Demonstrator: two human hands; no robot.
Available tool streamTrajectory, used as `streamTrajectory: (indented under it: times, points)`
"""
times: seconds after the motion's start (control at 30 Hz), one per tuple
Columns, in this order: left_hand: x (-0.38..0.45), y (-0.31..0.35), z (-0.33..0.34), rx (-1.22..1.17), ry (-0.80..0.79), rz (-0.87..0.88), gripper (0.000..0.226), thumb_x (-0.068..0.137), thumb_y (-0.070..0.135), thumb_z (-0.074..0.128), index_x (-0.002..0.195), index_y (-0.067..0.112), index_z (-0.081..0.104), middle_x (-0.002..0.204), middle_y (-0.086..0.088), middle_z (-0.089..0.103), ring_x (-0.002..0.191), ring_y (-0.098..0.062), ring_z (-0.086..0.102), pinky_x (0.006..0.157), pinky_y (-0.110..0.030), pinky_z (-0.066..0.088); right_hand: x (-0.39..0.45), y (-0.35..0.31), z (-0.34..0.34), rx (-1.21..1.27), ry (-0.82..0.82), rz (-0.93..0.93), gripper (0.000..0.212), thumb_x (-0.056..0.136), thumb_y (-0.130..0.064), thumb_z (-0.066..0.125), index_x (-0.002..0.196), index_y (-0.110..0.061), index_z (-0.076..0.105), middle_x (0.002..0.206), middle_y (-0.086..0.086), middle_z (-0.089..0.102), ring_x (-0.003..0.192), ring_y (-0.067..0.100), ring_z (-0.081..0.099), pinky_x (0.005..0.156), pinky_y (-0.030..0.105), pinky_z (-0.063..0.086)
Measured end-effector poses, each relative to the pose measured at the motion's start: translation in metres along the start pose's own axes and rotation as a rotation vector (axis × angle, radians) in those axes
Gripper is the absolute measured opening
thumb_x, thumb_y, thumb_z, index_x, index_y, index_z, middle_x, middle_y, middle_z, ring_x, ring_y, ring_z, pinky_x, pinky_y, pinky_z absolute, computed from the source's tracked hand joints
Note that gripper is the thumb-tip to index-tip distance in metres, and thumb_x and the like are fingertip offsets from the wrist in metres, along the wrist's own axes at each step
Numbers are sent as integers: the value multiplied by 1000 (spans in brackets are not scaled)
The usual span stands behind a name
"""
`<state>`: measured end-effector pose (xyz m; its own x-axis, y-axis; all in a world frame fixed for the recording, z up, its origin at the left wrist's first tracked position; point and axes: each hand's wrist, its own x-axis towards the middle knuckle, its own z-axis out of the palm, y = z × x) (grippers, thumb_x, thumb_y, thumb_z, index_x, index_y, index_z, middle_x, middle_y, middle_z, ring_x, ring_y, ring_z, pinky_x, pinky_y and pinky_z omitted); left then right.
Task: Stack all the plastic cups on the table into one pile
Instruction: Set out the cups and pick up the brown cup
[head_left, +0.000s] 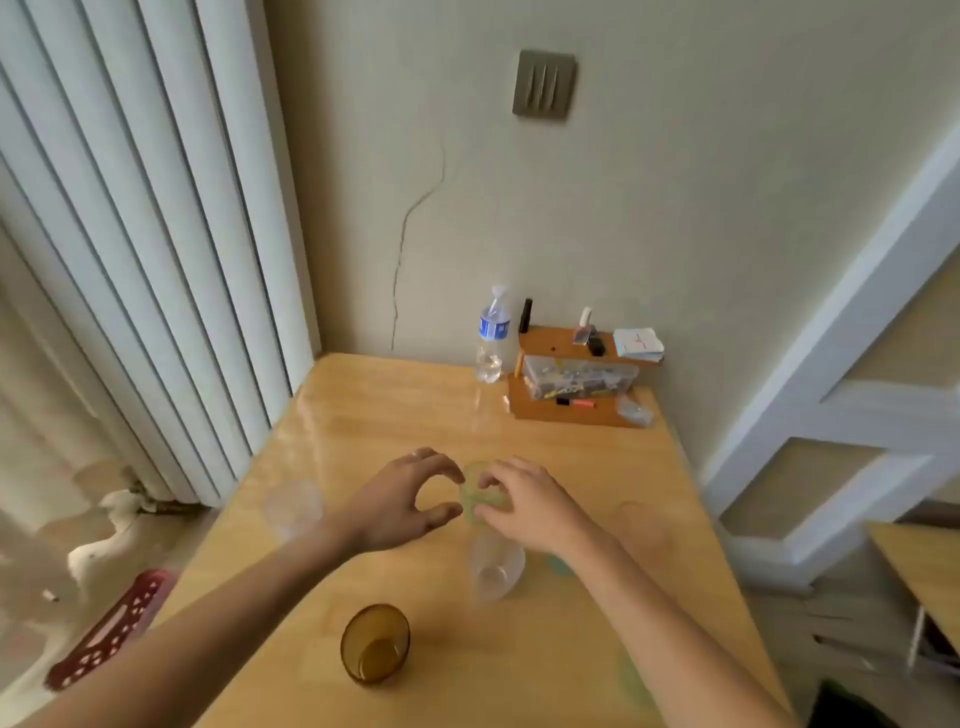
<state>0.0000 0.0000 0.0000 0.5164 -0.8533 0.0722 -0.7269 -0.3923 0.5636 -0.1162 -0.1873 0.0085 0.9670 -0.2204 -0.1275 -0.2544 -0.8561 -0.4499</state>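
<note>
Several plastic cups stand on the wooden table (363, 415). A pale green cup (480, 488) sits mid-table between my hands. My right hand (524, 501) has its fingers wrapped on that cup's right side. My left hand (410, 501) curls open just left of it, thumb and fingers near the rim; contact is unclear. A clear cup (496, 569) stands just below my right hand. Another clear cup (293, 506) is behind my left wrist. An amber cup (375, 643) stands near the front. A faint orange cup (641, 525) is at the right, blurred.
A water bottle (492, 335) stands at the table's back, beside a wooden organizer (571, 410) holding a clear box and small items. A radiator (156, 234) is at the left, a red stool (109, 629) below it. The table's right edge drops to the floor.
</note>
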Motion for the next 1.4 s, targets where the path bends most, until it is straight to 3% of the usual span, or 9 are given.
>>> streamTrajectory:
  times: [0.17,0.33,0.5,0.63,0.83,0.93,1.1,1.27,1.4]
  points:
    - [8,-23,38,44,106,84,40,95,43,69,129,23,67,130,4,65,115,-7,58,97,-21,43,8,23,58,11,109,-41,34,93,-48,66,119,-25,66,109,-13,47,115,20,58,95,41,51]
    - [-14,-26,58,107,165,41,57,82,71,49,124,36,66,127,15,66,121,-6,62,94,-45,59,0,28,89,-3,198,-52,34,91,-50,69,115,-25,68,114,-7,52,117,22,57,96,42,49]
    - [-58,-22,67,98,221,57,40,91,54,61,120,28,72,119,13,72,115,-7,66,101,-44,54,-20,18,109,-146,204,8,57,83,-59,71,129,-28,60,135,-2,49,135,23,40,109,45,41]
    - [-90,-24,69,43,222,46,29,96,42,70,118,23,74,114,10,69,113,-9,63,103,-40,52,-40,9,111,-165,178,46,57,85,-33,73,138,-27,54,142,3,45,140,28,35,109,47,42]
    - [-138,-34,66,51,88,-73,80,74,71,75,138,27,53,131,8,57,123,-15,57,105,-33,48,-69,-13,95,-99,270,-33,56,87,-30,74,140,-22,56,138,7,51,141,29,39,111,37,37]
    - [-147,-39,74,82,-6,-166,95,71,53,90,145,20,41,132,4,52,120,-19,57,101,-31,49,-80,-30,83,-73,314,-115,57,87,-36,76,140,-26,58,142,4,52,142,27,41,110,37,38]
    - [-143,-45,89,-90,156,-203,84,66,36,98,133,14,52,128,-4,64,104,-23,68,84,-34,55,-90,-60,72,-29,343,-224,61,84,-44,79,139,-27,59,138,0,58,132,18,52,106,35,45]
    - [-134,-38,103,-245,208,-152,110,61,30,102,145,14,33,126,-4,64,103,-25,67,88,-34,56,-91,-73,79,-15,331,-246,64,83,-45,80,138,-22,58,139,-1,59,128,16,54,103,31,45]
    - [-128,-34,113,-283,237,-103,116,62,30,101,150,14,28,127,-6,65,107,-25,66,93,-35,55,-86,-67,96,-12,277,-210,66,81,-45,81,139,-23,57,139,0,58,133,20,52,107,36,46]
